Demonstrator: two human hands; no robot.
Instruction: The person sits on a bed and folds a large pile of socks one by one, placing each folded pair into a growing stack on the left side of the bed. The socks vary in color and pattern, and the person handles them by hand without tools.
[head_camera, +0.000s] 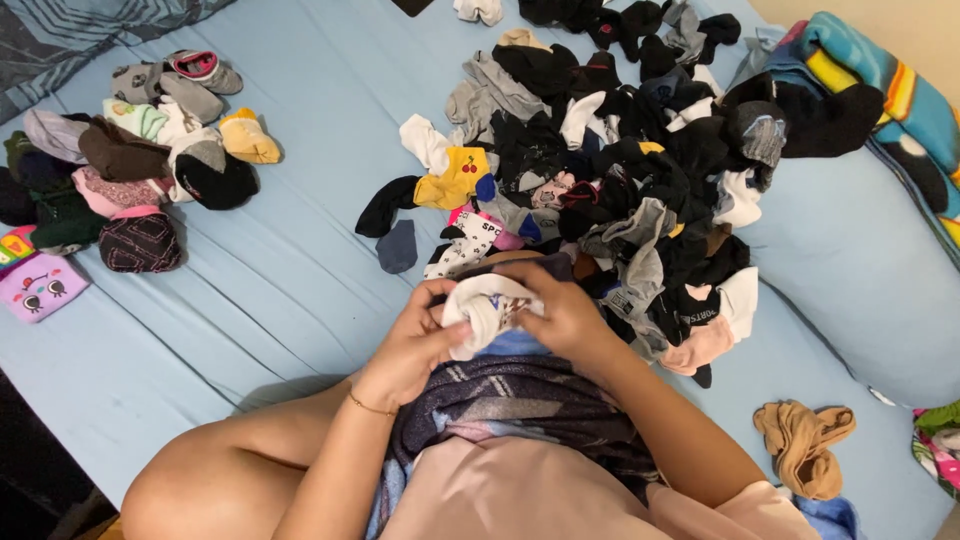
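Item: white sock (487, 312), both hands pinching it — left hand (415, 350), right hand (565, 318); mid-roll. Unsorted sock pile (620, 170) ahead; bundled socks (130, 160) left on bed (280, 270).

Between the left hand (412, 345) and the right hand (562, 315), much of the white sock (487, 310) was covered by fingers, so its full shape could not be told. Beyond the right hand, the sock pile (620, 150) ran off the top edge, with lower layers buried. Far right of that hand, a striped blanket (890, 90) and a patterned cloth (940, 445) were cut by the frame edge.
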